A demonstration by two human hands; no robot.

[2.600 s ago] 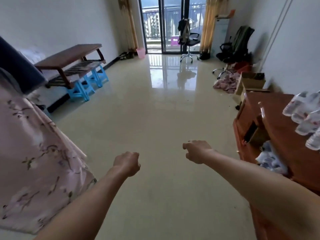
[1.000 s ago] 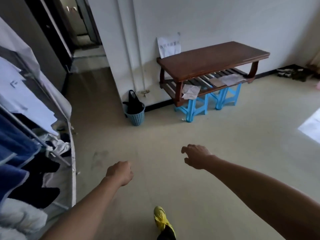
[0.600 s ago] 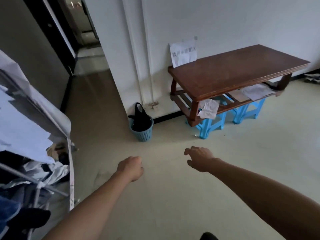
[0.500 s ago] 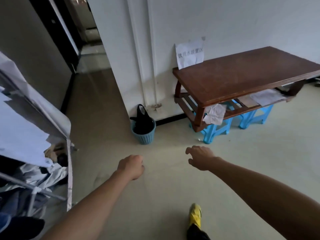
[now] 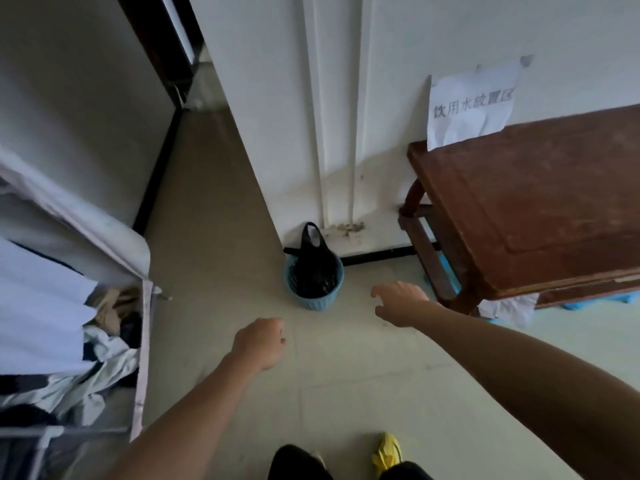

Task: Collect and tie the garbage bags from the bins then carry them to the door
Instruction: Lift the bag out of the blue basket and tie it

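Note:
A small blue woven bin (image 5: 323,301) stands on the floor at the foot of a white wall corner. A black garbage bag (image 5: 313,268) sits in it, its handles sticking up above the rim. My right hand (image 5: 398,303) hovers just right of the bin, fingers spread and curled, holding nothing. My left hand (image 5: 258,342) is lower and to the left of the bin, closed in a loose fist with nothing in it. Neither hand touches the bag or the bin.
A brown wooden table (image 5: 540,209) stands close on the right with blue stools under it and a paper sign (image 5: 471,105) on the wall behind. A fabric wardrobe full of clothes (image 5: 69,327) fills the left. A corridor (image 5: 204,161) leads away behind the bin.
I have walked closer to the bin, which now sits just beyond my hands. My right hand's fingers have spread apart. The left hand stays in a fist.

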